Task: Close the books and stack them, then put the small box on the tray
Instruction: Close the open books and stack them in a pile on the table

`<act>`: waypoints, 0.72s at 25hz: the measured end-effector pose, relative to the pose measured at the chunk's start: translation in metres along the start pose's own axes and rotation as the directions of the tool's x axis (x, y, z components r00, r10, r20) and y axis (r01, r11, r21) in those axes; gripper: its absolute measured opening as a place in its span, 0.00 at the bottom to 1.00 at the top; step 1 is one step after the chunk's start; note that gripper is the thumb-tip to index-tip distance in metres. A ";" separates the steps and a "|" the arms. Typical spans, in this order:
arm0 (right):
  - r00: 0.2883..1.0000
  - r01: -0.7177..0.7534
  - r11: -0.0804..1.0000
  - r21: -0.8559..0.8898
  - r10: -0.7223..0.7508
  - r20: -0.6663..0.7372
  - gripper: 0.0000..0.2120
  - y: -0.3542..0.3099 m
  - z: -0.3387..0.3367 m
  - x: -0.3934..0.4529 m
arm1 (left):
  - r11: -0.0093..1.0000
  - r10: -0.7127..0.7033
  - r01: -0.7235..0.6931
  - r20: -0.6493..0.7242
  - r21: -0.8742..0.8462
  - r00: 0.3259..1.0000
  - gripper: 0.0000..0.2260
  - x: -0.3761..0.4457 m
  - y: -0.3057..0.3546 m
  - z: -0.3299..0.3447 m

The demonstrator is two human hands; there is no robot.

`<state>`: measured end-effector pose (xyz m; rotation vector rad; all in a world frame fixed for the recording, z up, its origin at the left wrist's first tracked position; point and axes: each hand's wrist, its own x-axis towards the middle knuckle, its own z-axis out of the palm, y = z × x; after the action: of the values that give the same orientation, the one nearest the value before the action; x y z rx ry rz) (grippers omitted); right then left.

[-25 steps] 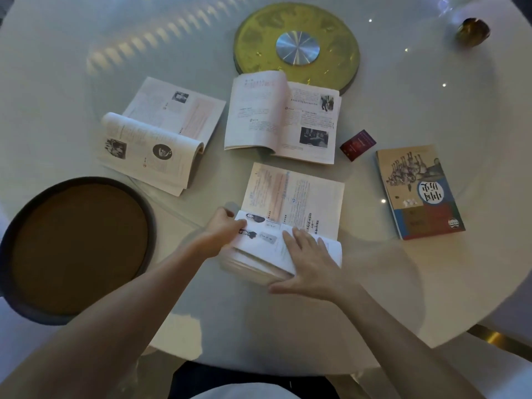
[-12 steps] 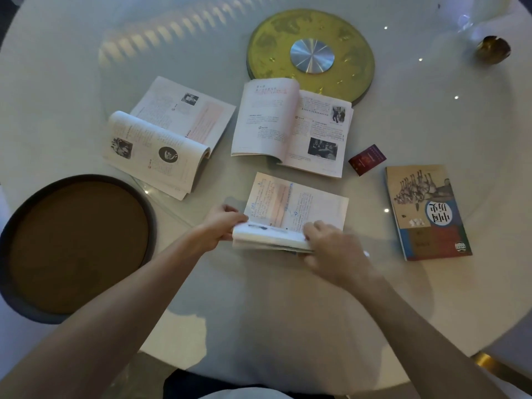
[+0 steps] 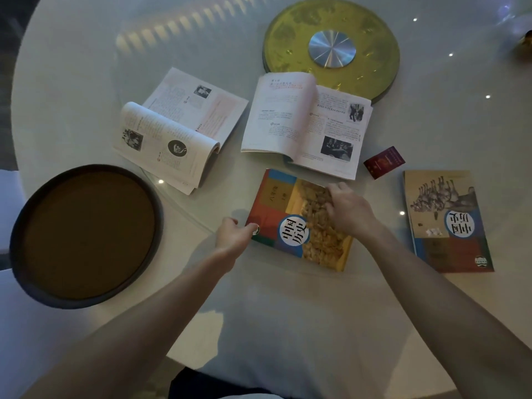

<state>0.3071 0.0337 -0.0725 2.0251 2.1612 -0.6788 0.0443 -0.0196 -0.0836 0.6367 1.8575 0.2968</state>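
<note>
The round table (image 3: 431,298) had a smooth, glossy pale top that mirrored small lights. Its far gold disc (image 3: 371,67) looked like patterned metal, with a brushed silver hub (image 3: 331,48). The two open books (image 3: 184,131) (image 3: 305,128) showed matt paper pages. The closed near book (image 3: 299,223) and the right book (image 3: 449,223) had slightly shiny printed covers. The left tray (image 3: 20,254) looked matt, dark-rimmed, with a brown inside.

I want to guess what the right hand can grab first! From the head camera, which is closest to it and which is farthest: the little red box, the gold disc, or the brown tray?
From the right hand:
1. Little red box, just beyond it, to its right.
2. Gold disc, far across the table.
3. Brown tray, far off at the left edge.
</note>
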 end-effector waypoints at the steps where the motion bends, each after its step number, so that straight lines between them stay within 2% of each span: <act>1: 1.000 -0.008 1.000 -0.007 0.008 0.013 0.12 0.005 0.002 0.004 | 1.000 -0.016 0.016 -0.044 -0.005 0.999 0.30 -0.002 -0.005 0.005; 3: 0.999 -0.028 1.000 -0.010 0.028 0.034 0.17 0.015 0.007 0.008 | 0.994 -0.043 0.033 -0.086 -0.107 0.995 0.19 -0.007 -0.011 0.016; 5: 0.997 -0.046 0.999 -0.018 0.047 0.060 0.19 0.025 0.011 0.010 | 0.965 -0.113 0.116 0.025 -0.235 0.993 0.06 -0.019 -0.009 0.026; 6: 0.997 -0.045 0.999 -0.028 0.047 0.055 0.19 0.028 0.013 0.010 | 0.952 -0.136 0.153 0.080 -0.267 0.987 0.04 -0.023 -0.008 0.031; 10: 0.992 -0.127 0.992 0.016 0.127 0.003 0.12 0.034 0.019 0.002 | 0.945 -0.102 0.128 0.101 -0.301 0.990 0.02 -0.028 0.000 0.046; 12: 0.983 -0.182 0.982 0.056 0.180 0.044 0.10 0.036 0.022 -0.012 | 0.958 -0.070 0.089 0.077 -0.273 0.995 0.06 -0.023 0.004 0.049; 18: 0.949 -0.288 0.944 0.159 0.260 0.178 0.08 0.035 0.047 -0.054 | 0.986 0.092 -0.103 -0.089 -0.129 0.992 0.09 -0.013 0.009 0.047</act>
<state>0.3364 -0.0337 -0.1029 2.2212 1.7423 -0.9869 0.0934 -0.0234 -0.0865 0.6323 1.8701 0.5139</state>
